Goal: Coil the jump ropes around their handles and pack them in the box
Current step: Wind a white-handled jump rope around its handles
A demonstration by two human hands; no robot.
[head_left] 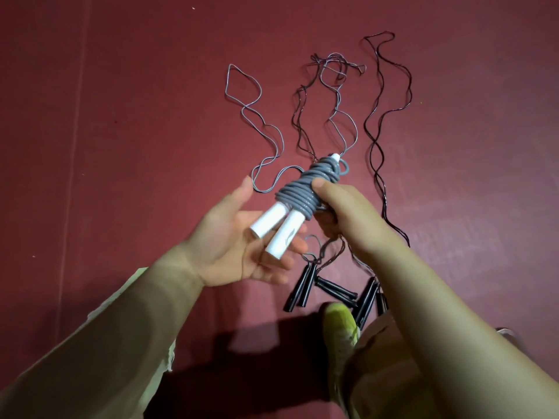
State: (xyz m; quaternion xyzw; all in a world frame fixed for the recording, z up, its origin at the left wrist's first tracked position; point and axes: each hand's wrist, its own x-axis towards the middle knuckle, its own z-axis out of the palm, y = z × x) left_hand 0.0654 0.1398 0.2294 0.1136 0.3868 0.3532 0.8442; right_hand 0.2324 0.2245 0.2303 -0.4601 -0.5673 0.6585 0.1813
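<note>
A jump rope with two white handles (pixel 273 226) has its grey cord (pixel 305 189) wound tightly around the handles' upper part. My right hand (pixel 348 216) grips this coiled bundle from the right, thumb on the cord. My left hand (pixel 239 237) is open, palm up, just under the white handle ends. Several uncoiled thin ropes (pixel 332 95) lie stretched out on the red floor beyond my hands. Their black handles (pixel 302 288) lie in a cluster below my right wrist. No box is in view.
The red floor (pixel 136 116) spreads wide to the left and far side. A yellow-green shoe (pixel 340 328) rests on the floor near the black handles, partly under my right forearm. A dark shadow lies at the bottom centre.
</note>
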